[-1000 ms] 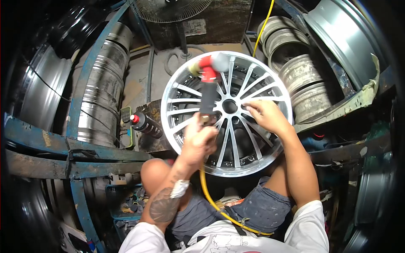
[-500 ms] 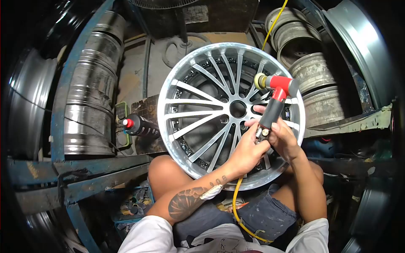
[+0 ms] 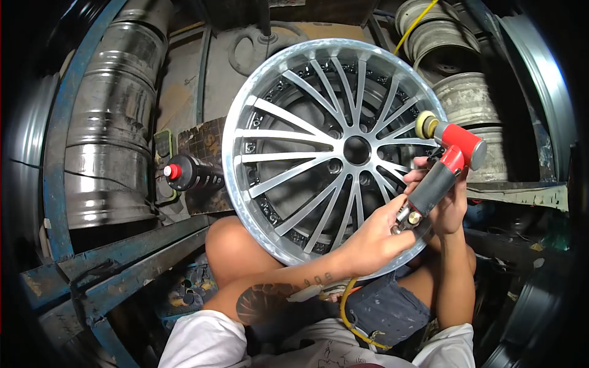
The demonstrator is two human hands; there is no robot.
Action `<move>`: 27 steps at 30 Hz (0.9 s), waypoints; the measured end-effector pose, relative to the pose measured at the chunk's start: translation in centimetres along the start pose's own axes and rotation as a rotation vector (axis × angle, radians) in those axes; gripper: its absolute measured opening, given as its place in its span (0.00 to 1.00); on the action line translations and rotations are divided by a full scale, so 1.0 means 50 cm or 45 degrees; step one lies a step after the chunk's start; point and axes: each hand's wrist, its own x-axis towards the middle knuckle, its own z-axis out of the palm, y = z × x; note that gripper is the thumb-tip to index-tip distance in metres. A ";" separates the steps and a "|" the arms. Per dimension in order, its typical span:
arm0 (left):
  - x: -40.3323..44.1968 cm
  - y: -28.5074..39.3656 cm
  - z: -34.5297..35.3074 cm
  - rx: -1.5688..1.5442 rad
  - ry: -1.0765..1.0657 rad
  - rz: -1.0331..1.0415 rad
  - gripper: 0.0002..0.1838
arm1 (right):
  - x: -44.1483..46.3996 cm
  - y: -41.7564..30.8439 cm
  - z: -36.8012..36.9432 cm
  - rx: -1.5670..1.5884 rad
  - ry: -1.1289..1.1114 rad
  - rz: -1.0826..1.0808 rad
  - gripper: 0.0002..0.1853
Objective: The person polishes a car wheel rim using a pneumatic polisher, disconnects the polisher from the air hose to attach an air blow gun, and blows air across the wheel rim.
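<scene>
Head view: one polisher [image 3: 434, 186], lower end clasped in left hand [image 3: 375, 240]; right hand [image 3: 452, 211] behind its handle, closure unclear. One wheel [image 3: 348, 130], beneath. One bottle [image 3: 195, 174], left.

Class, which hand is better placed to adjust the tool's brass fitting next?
Likely the left hand: it is at the brass fitting, whereas the right hand sits behind the tool.

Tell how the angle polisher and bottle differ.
The angle polisher is in the left hand and right hand; the bottle is untouched beside the spoked wheel. The polisher bends to a round pad; the bottle is straight, with a cap. Both show red: polisher's head, bottle's cap.
</scene>
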 end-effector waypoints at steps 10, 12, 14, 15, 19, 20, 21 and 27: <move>0.016 0.009 -0.037 -0.101 -0.012 -0.047 0.18 | -0.014 0.016 -0.009 -0.405 -0.079 0.071 0.26; 0.018 0.005 -0.032 -0.041 0.017 -0.027 0.20 | -0.018 0.011 -0.006 -0.323 -0.137 0.062 0.30; 0.014 0.005 -0.028 0.066 0.017 0.068 0.24 | -0.020 0.005 0.008 -0.193 -0.190 0.058 0.37; 0.013 0.007 -0.027 0.125 0.017 0.105 0.26 | -0.023 0.002 0.019 -0.136 -0.210 0.059 0.41; 0.012 -0.007 -0.028 0.278 0.014 0.112 0.27 | -0.031 -0.025 0.064 0.015 -0.288 0.059 0.47; 0.012 -0.007 -0.027 0.286 0.017 0.102 0.27 | -0.033 -0.028 0.068 0.062 -0.300 0.074 0.48; 0.013 -0.010 -0.032 0.308 -0.002 0.077 0.26 | -0.035 -0.028 0.067 0.113 -0.295 0.094 0.49; 0.017 -0.013 -0.034 0.440 0.051 -0.011 0.26 | -0.015 -0.011 0.083 0.209 -0.096 0.047 0.34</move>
